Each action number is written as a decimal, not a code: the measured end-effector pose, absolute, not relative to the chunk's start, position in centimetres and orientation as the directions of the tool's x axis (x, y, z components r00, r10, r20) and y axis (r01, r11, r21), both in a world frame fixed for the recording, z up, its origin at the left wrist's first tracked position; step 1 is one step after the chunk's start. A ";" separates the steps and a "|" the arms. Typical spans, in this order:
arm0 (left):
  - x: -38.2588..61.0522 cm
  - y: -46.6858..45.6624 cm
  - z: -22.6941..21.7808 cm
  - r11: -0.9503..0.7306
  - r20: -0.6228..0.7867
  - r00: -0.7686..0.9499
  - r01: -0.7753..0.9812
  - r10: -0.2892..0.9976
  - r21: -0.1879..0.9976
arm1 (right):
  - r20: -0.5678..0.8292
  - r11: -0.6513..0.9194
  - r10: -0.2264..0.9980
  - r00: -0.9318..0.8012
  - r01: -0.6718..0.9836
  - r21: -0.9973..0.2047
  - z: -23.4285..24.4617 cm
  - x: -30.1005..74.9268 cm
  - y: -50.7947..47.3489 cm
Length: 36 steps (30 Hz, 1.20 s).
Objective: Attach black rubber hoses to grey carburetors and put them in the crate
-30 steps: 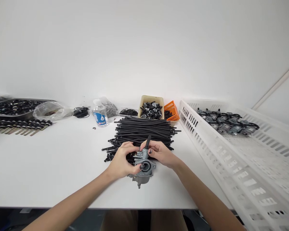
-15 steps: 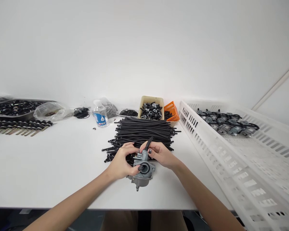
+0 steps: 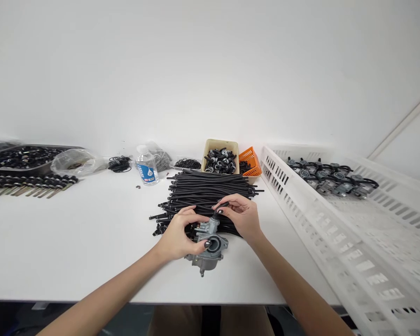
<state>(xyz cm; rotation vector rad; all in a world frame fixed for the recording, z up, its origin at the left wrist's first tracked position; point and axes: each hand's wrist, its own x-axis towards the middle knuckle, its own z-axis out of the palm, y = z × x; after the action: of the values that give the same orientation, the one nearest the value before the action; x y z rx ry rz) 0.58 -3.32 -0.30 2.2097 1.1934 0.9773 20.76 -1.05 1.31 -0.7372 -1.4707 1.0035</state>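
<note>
A grey metal carburetor (image 3: 210,255) is held just above the near part of the white table. My left hand (image 3: 180,234) is closed around its left side, thumb across the round bore and fingers behind the body. At the carburetor's top, a black rubber cap (image 3: 216,214) rises from the neck. My right hand (image 3: 243,217) pinches that cap between thumb and fingers, and the fingers hide part of it. Behind both hands lies a wide pile of black rubber hoses (image 3: 210,189).
To the right, a white slotted crate (image 3: 301,219) holds several carburetors (image 3: 332,177). Behind the hoses stand a beige bin (image 3: 206,156) of black parts and an orange basket (image 3: 255,161). A clear bottle (image 3: 147,168), a plastic bag (image 3: 75,162) and a dark tray (image 3: 45,170) are on the left.
My right hand has moved up and slightly right, from the neck to the upper cap, which now bends right in its fingers. My left hand keeps hold of the carburetor.
</note>
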 end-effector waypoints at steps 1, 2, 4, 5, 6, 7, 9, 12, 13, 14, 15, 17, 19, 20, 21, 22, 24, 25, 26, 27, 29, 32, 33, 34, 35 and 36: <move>0.7 -3.4 -0.2 -0.517 0.371 0.363 0.547 0.855 0.658 | 0.483 0.484 0.869 -0.105 -0.013 -0.875 1.3 20.7 -1.2; 0.7 -3.4 -0.1 -0.507 0.366 0.352 0.556 0.861 0.659 | 0.527 0.530 0.848 -0.066 0.075 -0.844 1.2 20.6 -1.4; 0.8 -3.5 0.0 -0.503 0.362 0.349 0.556 0.864 0.662 | 0.616 0.608 0.786 -0.039 0.222 -0.762 1.2 20.4 -1.7; 0.9 -3.5 0.0 -0.509 0.366 0.355 0.552 0.860 0.661 | 0.654 0.640 0.755 -0.048 0.265 -0.721 1.1 20.4 -1.8; 0.9 -3.5 0.0 -0.518 0.372 0.362 0.547 0.855 0.658 | 0.682 0.667 0.729 -0.060 0.286 -0.687 1.1 20.4 -1.9; 0.9 -3.5 -0.1 -0.527 0.378 0.368 0.543 0.849 0.654 | 0.704 0.689 0.707 -0.072 0.295 -0.662 1.1 20.3 -1.9; 0.8 -3.5 -0.2 -0.536 0.390 0.369 0.539 0.844 0.650 | 0.721 0.708 0.688 -0.083 0.294 -0.642 1.0 20.3 -1.9; 0.6 -3.4 -0.4 -0.554 0.400 0.387 0.512 0.831 0.657 | 0.675 0.688 0.724 -0.142 0.201 -0.697 1.1 20.5 -1.7; 0.5 -3.3 -0.5 -0.565 0.407 0.398 0.493 0.823 0.661 | 0.639 0.666 0.744 -0.195 0.137 -0.733 1.2 20.6 -1.6; 0.4 -3.2 -0.5 -0.575 0.413 0.407 0.476 0.815 0.665 | 0.596 0.630 0.759 -0.263 0.067 -0.773 1.3 20.7 -1.5; 0.2 -3.2 -0.6 -0.581 0.418 0.411 0.463 0.810 0.669 | 0.550 0.584 0.766 -0.331 0.003 -0.812 1.4 20.8 -1.5; 0.0 -3.1 -0.7 -0.586 0.423 0.414 0.454 0.806 0.672 | 0.471 0.485 0.767 -0.436 -0.088 -0.870 1.5 20.9 -1.3; -0.1 -3.0 -0.7 -0.586 0.415 0.422 0.467 0.806 0.662 | 0.423 0.402 0.772 -0.475 -0.151 -0.903 1.6 20.9 -1.2; -0.2 -3.0 -0.8 -0.586 0.408 0.429 0.477 0.806 0.655 | 0.408 0.369 0.779 -0.476 -0.179 -0.912 1.5 21.0 -1.1; -0.2 -3.0 -0.8 -0.585 0.402 0.434 0.485 0.806 0.650 | 0.395 0.342 0.789 -0.470 -0.198 -0.918 1.5 21.0 -1.0; -0.2 -3.0 -0.8 -0.582 0.395 0.436 0.493 0.809 0.647 | 0.386 0.325 0.800 -0.460 -0.209 -0.922 1.5 21.0 -1.0; -0.1 -3.0 -0.8 -0.569 0.383 0.429 0.506 0.818 0.648 | 0.381 0.322 0.821 -0.425 -0.207 -0.924 1.3 20.9 -0.8; -0.1 -3.0 -0.7 -0.565 0.380 0.427 0.509 0.821 0.649 | 0.384 0.329 0.827 -0.410 -0.200 -0.923 1.3 20.9 -0.8; -0.1 -3.0 -0.7 -0.563 0.379 0.425 0.512 0.822 0.648 | 0.385 0.335 0.832 -0.399 -0.192 -0.922 1.2 20.9 -0.7; -0.1 -3.0 -0.7 -0.563 0.379 0.423 0.514 0.823 0.647 | 0.387 0.341 0.835 -0.392 -0.183 -0.922 1.2 20.9 -0.7; -0.1 -3.1 -0.6 -0.563 0.382 0.420 0.517 0.823 0.645 | 0.388 0.353 0.839 -0.382 -0.162 -0.922 1.1 20.8 -0.6; -0.1 -3.1 -0.5 -0.567 0.390 0.416 0.517 0.821 0.642 | 0.387 0.368 0.844 -0.372 -0.124 -0.922 1.0 20.9 -0.6; 0.0 -3.1 -0.5 -0.567 0.393 0.413 0.517 0.822 0.642 | 0.384 0.368 0.845 -0.371 -0.117 -0.923 1.0 20.9 -0.5; 0.0 -3.1 -0.5 -0.566 0.394 0.410 0.516 0.822 0.643 | 0.380 0.365 0.846 -0.373 -0.112 -0.924 0.9 20.9 -0.5; 0.0 -3.1 -0.5 -0.564 0.394 0.408 0.515 0.823 0.646 | 0.375 0.361 0.848 -0.376 -0.111 -0.926 0.9 20.9 -0.5; 0.0 -3.1 -0.6 -0.563 0.394 0.407 0.512 0.824 0.649 | 0.370 0.355 0.849 -0.379 -0.110 -0.928 0.8 21.0 -0.5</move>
<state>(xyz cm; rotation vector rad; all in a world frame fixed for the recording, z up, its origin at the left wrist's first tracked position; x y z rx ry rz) -0.04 -3.09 -0.58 2.2390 1.1411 0.9833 20.98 -0.51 0.84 -0.6750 -1.6225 1.2070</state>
